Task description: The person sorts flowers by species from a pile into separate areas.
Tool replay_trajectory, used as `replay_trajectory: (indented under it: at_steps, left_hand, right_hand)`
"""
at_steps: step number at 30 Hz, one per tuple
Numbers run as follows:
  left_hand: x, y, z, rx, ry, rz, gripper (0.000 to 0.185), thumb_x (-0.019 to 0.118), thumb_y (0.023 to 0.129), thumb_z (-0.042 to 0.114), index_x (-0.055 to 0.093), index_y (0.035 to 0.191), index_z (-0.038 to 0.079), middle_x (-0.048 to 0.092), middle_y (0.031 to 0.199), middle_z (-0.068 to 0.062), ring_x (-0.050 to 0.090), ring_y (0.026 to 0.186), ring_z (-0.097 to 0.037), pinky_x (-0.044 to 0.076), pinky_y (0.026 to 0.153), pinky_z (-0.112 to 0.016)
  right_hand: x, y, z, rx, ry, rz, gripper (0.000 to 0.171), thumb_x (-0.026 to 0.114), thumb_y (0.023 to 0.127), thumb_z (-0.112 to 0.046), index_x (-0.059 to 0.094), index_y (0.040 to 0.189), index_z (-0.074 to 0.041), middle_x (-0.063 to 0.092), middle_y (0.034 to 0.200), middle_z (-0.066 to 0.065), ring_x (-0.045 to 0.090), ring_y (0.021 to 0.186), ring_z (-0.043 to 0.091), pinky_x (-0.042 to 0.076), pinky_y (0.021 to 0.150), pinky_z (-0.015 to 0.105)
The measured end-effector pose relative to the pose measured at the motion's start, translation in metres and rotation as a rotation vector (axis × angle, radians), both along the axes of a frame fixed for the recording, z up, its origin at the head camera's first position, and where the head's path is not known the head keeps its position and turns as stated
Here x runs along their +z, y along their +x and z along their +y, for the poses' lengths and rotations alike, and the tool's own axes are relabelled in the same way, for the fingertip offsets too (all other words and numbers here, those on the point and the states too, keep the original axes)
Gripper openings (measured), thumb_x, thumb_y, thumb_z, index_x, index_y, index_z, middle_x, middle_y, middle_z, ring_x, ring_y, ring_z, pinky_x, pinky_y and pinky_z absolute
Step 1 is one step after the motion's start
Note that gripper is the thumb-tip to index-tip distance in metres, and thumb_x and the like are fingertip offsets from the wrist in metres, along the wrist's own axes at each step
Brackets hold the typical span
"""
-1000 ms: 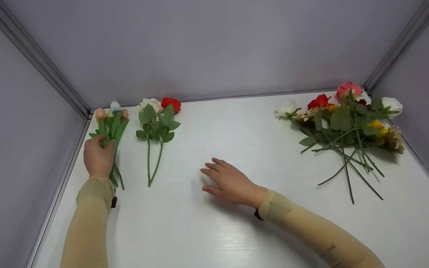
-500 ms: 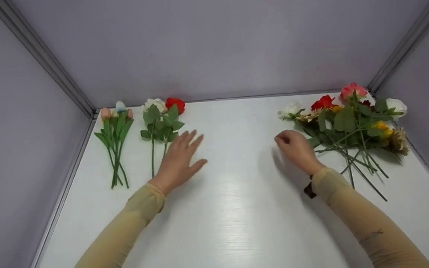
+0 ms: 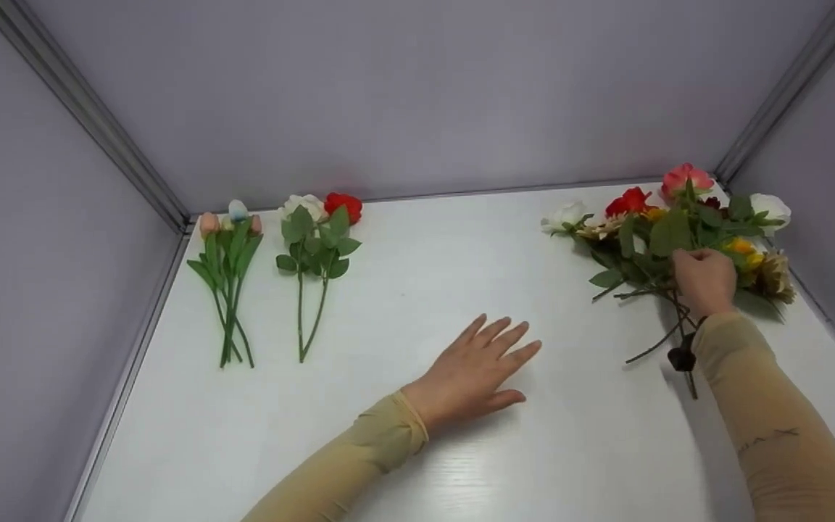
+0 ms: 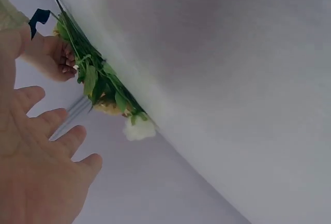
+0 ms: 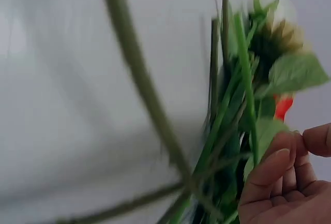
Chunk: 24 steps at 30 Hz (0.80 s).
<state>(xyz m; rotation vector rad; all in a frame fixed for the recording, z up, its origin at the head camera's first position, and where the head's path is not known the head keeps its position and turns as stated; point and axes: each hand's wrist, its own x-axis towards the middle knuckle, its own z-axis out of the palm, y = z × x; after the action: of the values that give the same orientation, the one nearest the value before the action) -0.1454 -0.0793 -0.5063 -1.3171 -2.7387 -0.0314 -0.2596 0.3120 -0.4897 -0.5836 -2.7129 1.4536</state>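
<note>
Right hand [image 3: 704, 279] at right of frame, grip pinched on a stem in the mixed flower pile [image 3: 667, 232], as if singling one out; left hand [image 3: 479, 370] flat, fingers spread, at lower centre; two sorted bunches, tulips [image 3: 227, 246] and roses [image 3: 316, 235], upper left on white surface [image 3: 425, 290], grey walls around.

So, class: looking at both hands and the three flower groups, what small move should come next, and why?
Probably lift one stem out of the mixed pile: the right hand rests on its stems, fingers curled, grip unclear, while the left hand lies open on the table.
</note>
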Motion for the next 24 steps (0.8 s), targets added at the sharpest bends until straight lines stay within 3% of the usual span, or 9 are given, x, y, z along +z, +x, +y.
replay_trajectory:
  at_steps: [5,8,15,24]
  left_hand:
    - [-0.001,0.002,0.029,-0.005,-0.061,-0.014,0.074,0.046,0.102,0.064,0.027,0.164,0.027,0.024,0.168,-0.002,0.02,0.154,-0.024,0.012,0.125,-0.045]
    - [-0.001,0.001,0.045,0.002,-0.071,-0.033,0.074,0.046,0.101,0.065,0.027,0.163,0.029,0.024,0.168,0.0,0.02,0.154,-0.022,0.012,0.125,-0.044]
    - [-0.004,0.004,0.075,-0.011,-0.097,-0.008,0.074,0.049,0.1,0.065,0.029,0.162,0.031,0.026,0.167,0.001,0.023,0.153,-0.022,0.015,0.125,-0.043]
    - [-0.007,0.006,0.082,-0.023,-0.09,0.006,0.072,0.048,0.101,0.066,0.031,0.162,0.031,0.029,0.166,0.002,0.026,0.152,-0.02,0.017,0.124,-0.042]
  right_hand:
    - [0.001,0.003,0.016,-0.038,-0.064,-0.049,0.054,0.053,0.102,-0.046,0.061,0.122,0.003,0.067,0.076,-0.006,0.068,0.072,0.012,0.057,0.067,0.026]
    - [0.001,0.0,0.019,-0.07,-0.172,-0.082,0.052,0.059,0.101,-0.043,0.06,0.122,0.005,0.069,0.069,-0.004,0.07,0.066,0.011,0.06,0.066,0.028]
    - [-0.001,-0.007,0.022,-0.175,-0.394,-0.133,0.038,0.068,0.099,-0.03,0.059,0.118,0.002,0.069,0.067,0.001,0.069,0.061,0.012,0.061,0.064,0.029]
    - [0.002,-0.012,0.015,-0.303,-0.658,-0.084,0.022,0.075,0.094,-0.013,0.061,0.108,-0.003,0.072,0.072,0.006,0.071,0.064,0.015,0.061,0.065,0.029]
